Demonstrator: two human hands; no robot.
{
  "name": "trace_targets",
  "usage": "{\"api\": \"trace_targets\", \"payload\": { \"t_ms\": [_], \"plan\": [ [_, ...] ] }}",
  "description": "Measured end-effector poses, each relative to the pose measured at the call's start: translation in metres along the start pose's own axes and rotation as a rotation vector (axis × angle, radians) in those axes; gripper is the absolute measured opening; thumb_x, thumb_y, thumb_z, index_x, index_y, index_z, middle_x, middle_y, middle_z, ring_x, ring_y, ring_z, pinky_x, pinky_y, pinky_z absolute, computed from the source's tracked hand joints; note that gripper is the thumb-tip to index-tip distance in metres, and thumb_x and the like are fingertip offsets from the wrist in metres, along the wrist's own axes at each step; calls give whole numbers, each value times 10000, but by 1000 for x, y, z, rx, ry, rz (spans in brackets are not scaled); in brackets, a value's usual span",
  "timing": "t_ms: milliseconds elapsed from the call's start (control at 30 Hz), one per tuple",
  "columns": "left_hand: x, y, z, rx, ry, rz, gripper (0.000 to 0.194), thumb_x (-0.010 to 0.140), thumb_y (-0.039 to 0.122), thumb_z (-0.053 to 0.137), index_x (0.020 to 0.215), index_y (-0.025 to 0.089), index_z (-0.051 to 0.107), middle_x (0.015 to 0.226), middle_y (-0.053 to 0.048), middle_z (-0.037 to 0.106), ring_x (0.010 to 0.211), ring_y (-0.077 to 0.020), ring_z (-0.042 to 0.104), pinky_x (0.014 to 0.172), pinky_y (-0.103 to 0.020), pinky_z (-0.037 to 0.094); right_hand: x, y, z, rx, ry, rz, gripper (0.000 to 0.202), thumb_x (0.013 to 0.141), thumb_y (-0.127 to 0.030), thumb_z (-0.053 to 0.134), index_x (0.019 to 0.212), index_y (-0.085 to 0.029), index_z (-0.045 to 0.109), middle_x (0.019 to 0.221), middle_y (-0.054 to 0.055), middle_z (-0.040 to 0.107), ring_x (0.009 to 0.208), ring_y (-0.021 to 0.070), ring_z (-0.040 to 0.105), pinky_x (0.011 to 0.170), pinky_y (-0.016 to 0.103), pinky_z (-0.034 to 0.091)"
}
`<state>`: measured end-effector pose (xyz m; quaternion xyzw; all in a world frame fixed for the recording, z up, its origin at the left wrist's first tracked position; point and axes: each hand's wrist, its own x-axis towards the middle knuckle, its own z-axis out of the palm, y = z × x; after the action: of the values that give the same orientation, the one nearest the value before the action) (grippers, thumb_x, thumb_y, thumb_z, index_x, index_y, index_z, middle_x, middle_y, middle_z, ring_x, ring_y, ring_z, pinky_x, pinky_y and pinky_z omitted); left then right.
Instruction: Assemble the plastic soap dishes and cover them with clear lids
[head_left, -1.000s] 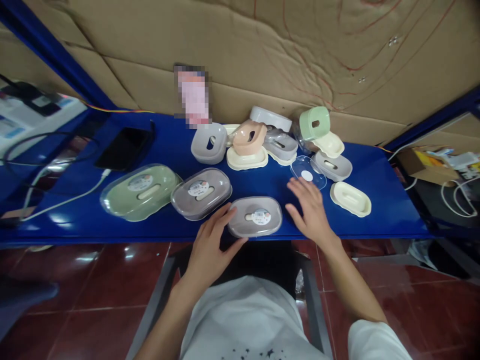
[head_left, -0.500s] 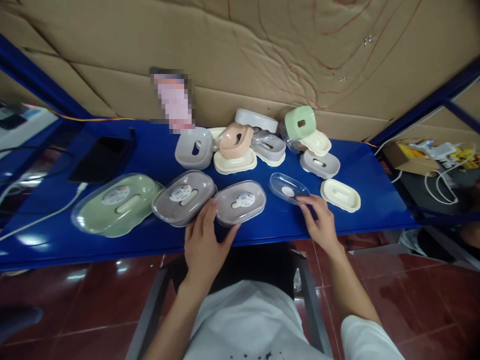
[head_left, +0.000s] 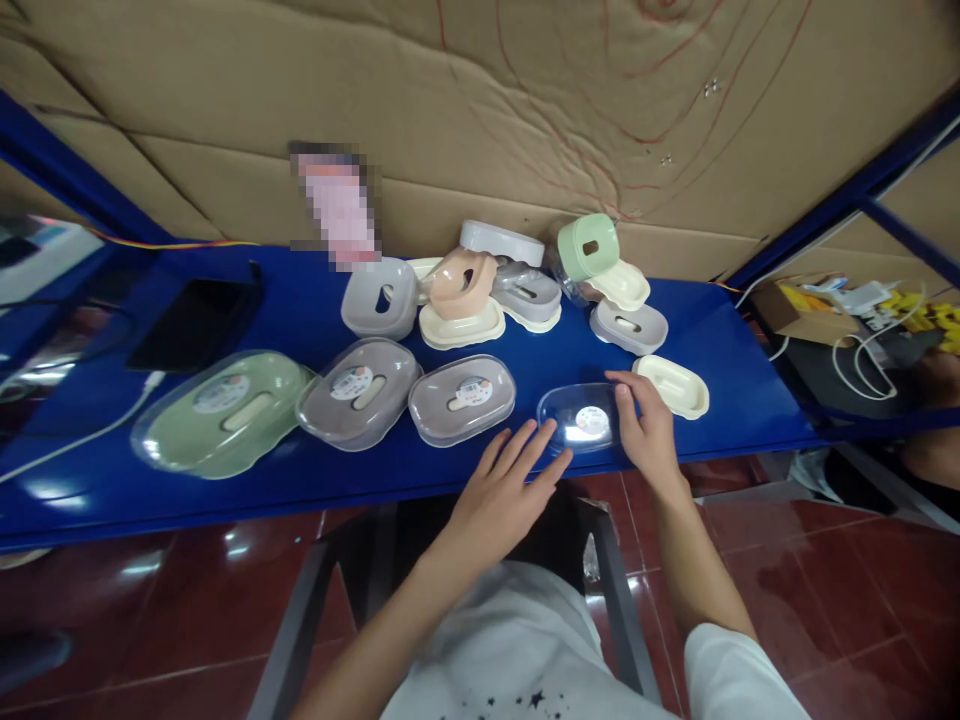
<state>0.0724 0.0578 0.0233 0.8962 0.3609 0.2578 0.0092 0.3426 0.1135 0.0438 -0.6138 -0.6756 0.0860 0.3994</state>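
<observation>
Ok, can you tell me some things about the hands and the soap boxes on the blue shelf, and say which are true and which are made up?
1. The right hand touches the clear plastic lid near the front edge of the blue shelf. True.
2. The left hand grips the big green soap box. False: it reaches toward the clear lid, far from the green box.
3. Two grey lidded soap boxes sit side by side. True.
4. The cream oval tray is stacked on the green box. False: it lies alone, right of the clear lid.
</observation>
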Motion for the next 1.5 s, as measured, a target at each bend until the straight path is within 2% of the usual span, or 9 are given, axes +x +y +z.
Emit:
{"api": "trace_targets", "payload": {
  "t_ms": [167, 267, 433, 500, 667, 833, 1000, 1167, 1500],
  "plan": [
    [2, -4, 8, 14, -107, -36, 428, 1099, 288, 578, 1525, 255, 602, 1615, -117, 578, 1419, -315, 605, 1224, -568, 460, -6, 40, -23, -438, 149, -15, 425, 1116, -456, 461, 1356, -215, 715, 1402, 161, 728, 1336, 358, 645, 1133, 557, 447],
    [-1, -3, 8, 15, -52, -65, 416, 1091, 282, 592, 1502, 231, 628, 1565, -137, 619, 1392, -312, 627, 1219, -547, 470, -25, 52, -26, -524, 78, 17, 422, 1104, -468, 495, 1377, -228, 710, 1423, 158, 723, 1313, 370, 657, 1100, 564, 443],
    [12, 4, 6, 15, -34, -8, 475, 1091, 362, 610, 1552, 252, 582, 1678, -116, 509, 1511, -320, 530, 1245, -538, 450, -40, 29, -21, -340, -183, -145, 402, 1129, -368, 461, 1481, -282, 635, 1465, 94, 709, 1368, 298, 630, 1120, 486, 442],
    [18, 6, 7, 42, -34, -52, 490, 1086, 410, 614, 1531, 203, 601, 1681, -145, 499, 1513, -343, 525, 1226, -543, 467, -27, 24, -21, -258, -239, -205, 429, 1138, -327, 415, 1530, -289, 587, 1481, 84, 698, 1374, 274, 625, 1139, 465, 436],
    [26, 10, 8, 112, -17, -200, 547, 1094, 424, 582, 1516, 76, 597, 1683, -255, 452, 1435, -401, 586, 1136, -558, 523, 40, 53, -20, -407, -72, -192, 462, 1101, -342, 455, 1536, -249, 577, 1490, 127, 684, 1408, 337, 572, 1152, 549, 381],
    [28, 16, 8, 82, -32, -183, 579, 1097, 368, 577, 1631, 161, 490, 1712, -212, 427, 1476, -382, 551, 1174, -558, 483, 75, 84, -21, -516, -70, -145, 398, 1034, -341, 579, 1387, -220, 719, 1249, 153, 769, 1238, 365, 615, 1117, 611, 363],
    [23, 9, 8, 80, -56, -185, 477, 1102, 375, 564, 1535, 179, 609, 1673, -201, 493, 1433, -385, 586, 1145, -597, 493, 34, 74, -40, -491, 52, -172, 347, 1075, -414, 553, 1302, -245, 755, 1246, 127, 754, 1156, 328, 646, 1070, 541, 396],
    [30, -9, 7, 54, -65, -169, 497, 1099, 403, 573, 1523, 146, 612, 1659, -217, 505, 1512, -409, 514, 1208, -645, 439, -8, 52, -46, -431, -26, -242, 303, 1097, -381, 547, 1324, -272, 716, 1298, 101, 746, 1258, 305, 666, 1092, 504, 395],
    [27, -15, 12, 6, 41, -186, 467, 1088, 361, 595, 1487, 119, 611, 1650, -246, 495, 1543, -422, 480, 1246, -625, 433, -18, 33, -29, -359, -200, -369, 317, 1086, -343, 621, 1396, -280, 652, 1382, 89, 760, 1336, 282, 694, 1196, 544, 418]
  ]
}}
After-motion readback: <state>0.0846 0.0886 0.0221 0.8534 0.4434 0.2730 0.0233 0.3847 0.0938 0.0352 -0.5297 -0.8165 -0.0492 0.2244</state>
